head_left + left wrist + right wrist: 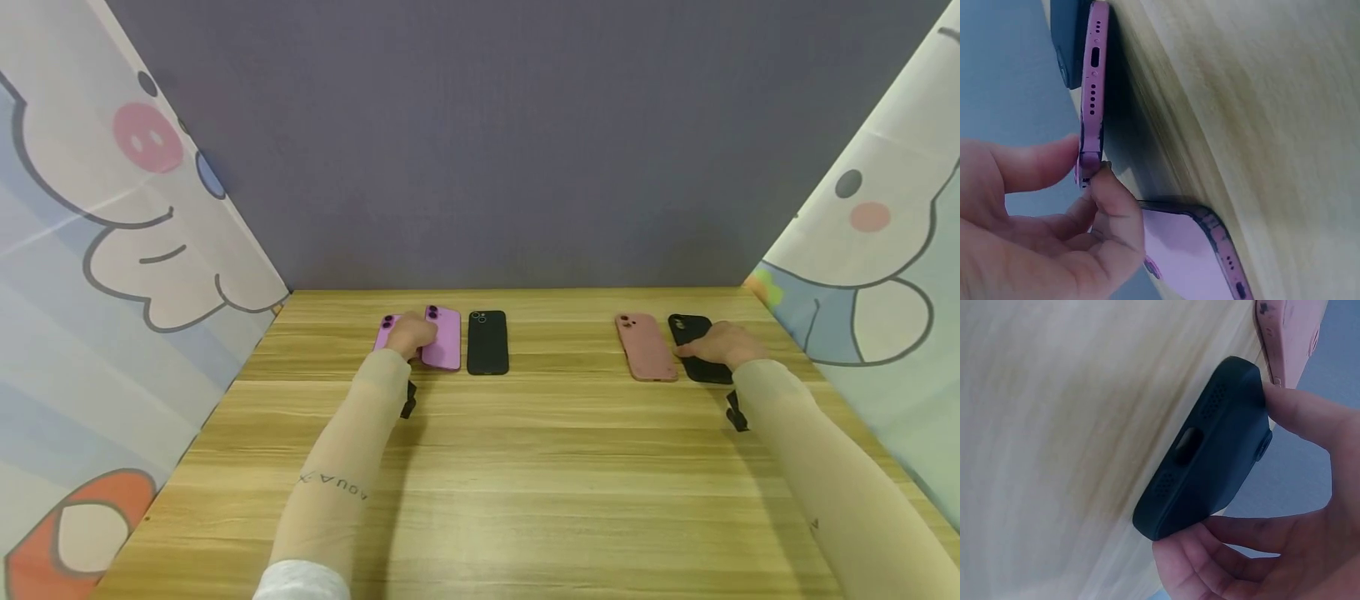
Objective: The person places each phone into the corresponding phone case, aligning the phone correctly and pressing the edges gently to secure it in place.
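Note:
My left hand [412,334] pinches the left edge of a purple phone [444,342] between thumb and fingers. In the left wrist view that purple phone [1094,75] stands off the wood at a tilt, its charging port facing the camera. Beneath and beside the hand lies a second purple phone [1182,247], partly hidden by the hand in the head view. My right hand [722,343] grips a black phone [708,372] by its sides, thumb on one edge and fingers on the other. The right wrist view shows the black phone's [1210,462] bottom end.
A dark phone [488,343] lies just right of the held purple one. Left of the held black phone rests a pink phone [647,347]. The wooden table [525,483] meets a grey panel [510,150] behind, with cartoon-printed curtains [67,275] at both sides.

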A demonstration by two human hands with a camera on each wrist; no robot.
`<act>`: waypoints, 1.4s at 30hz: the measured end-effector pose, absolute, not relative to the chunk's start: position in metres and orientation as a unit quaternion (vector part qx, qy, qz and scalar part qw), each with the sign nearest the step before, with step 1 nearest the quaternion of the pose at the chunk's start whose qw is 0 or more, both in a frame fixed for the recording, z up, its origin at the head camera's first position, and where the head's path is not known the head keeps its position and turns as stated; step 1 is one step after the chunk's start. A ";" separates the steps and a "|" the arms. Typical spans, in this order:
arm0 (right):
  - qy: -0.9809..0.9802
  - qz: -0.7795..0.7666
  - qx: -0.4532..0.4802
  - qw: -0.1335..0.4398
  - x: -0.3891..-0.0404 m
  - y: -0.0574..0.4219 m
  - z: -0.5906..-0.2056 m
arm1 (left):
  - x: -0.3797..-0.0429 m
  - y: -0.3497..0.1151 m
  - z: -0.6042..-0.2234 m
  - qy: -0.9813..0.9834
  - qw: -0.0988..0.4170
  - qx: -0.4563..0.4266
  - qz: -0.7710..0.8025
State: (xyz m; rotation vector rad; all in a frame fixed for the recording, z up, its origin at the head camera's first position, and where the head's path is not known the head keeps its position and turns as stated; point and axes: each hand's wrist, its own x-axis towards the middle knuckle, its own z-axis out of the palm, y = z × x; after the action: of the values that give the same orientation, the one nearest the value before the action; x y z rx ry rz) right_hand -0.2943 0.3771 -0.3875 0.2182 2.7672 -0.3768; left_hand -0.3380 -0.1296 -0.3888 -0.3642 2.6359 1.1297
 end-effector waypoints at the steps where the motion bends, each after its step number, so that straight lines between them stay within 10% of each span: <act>1: 0.974 -0.134 0.076 0.169 -0.294 0.377 -0.387 | -0.338 -0.131 -0.389 0.896 0.125 -0.125 0.408; 42: 0.973 -0.192 0.083 0.101 -0.286 0.358 -0.383 | -0.326 -0.142 -0.398 0.807 0.120 -0.100 0.570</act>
State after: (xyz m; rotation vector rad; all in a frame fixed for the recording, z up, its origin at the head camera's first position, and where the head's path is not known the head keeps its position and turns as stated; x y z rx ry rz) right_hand -0.2857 0.3584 -0.3828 0.2452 2.8738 -0.5662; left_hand -0.3259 -0.1421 -0.3983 -0.2908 2.3579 1.6660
